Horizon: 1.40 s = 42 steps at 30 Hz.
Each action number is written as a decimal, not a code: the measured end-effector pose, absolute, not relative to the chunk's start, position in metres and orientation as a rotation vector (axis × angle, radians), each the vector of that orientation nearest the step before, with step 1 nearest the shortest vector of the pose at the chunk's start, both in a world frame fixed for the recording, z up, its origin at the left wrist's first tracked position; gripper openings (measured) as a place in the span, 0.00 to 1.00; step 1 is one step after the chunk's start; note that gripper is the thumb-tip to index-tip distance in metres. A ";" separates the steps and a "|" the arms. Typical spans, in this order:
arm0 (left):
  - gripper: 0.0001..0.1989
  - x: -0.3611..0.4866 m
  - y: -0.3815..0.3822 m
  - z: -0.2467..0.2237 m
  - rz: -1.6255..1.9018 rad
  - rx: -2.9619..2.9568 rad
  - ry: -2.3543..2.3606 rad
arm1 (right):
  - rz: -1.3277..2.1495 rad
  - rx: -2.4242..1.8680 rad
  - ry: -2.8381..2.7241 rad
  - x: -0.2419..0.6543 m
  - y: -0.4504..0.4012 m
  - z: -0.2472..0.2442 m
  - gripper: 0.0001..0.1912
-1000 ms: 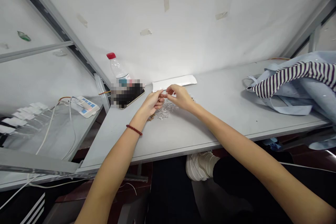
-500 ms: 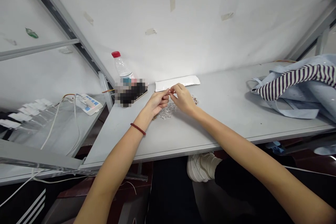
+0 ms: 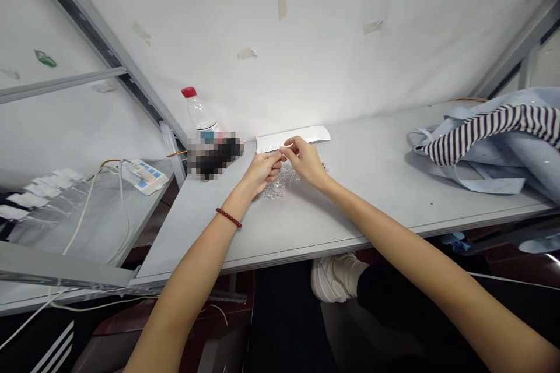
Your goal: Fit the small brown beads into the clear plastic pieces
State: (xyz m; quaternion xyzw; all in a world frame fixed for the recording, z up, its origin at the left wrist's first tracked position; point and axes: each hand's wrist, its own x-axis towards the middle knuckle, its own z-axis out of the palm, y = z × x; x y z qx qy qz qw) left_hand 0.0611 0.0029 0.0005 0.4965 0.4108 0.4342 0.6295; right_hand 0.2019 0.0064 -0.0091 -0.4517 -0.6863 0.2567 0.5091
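Note:
My left hand (image 3: 264,171) and my right hand (image 3: 305,162) meet over the table, both closed in a pinch with fingertips touching or nearly so. Whatever lies between the fingertips is too small to make out. Just below them a heap of small clear plastic pieces (image 3: 276,185) rests on the tabletop, partly hidden by the hands. Some brownish bits show at the heap's edges. Behind the fingers lies a long white strip-like packet (image 3: 315,134). A dark red bead bracelet (image 3: 228,217) circles my left wrist.
Left of the hands stand a red-capped bottle (image 3: 199,112) and a blurred-out dark object (image 3: 216,158). A light blue cloth bag (image 3: 490,157) with striped trim lies at the right. A power strip (image 3: 146,177) with cables sits on the lower left shelf. The wall rises behind the table (image 3: 376,186).
The whole view has shifted slightly. Both hands stay together over the clear pieces, their fingertips still pinched with only a small change of finger position.

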 end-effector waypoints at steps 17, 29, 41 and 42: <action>0.16 0.062 0.002 0.006 1.048 1.133 0.901 | 0.973 -0.935 -1.499 0.206 0.011 -0.008 0.10; 0.08 0.042 0.015 0.012 1.378 0.545 0.827 | 0.401 -1.341 -1.937 0.225 0.031 -0.024 0.04; 0.08 0.047 0.013 0.010 1.232 0.684 0.946 | 0.411 -1.404 -2.020 0.260 0.048 -0.027 0.09; 0.08 0.047 0.013 0.009 1.223 0.696 0.949 | 0.441 -1.418 -2.017 0.260 0.049 -0.028 0.08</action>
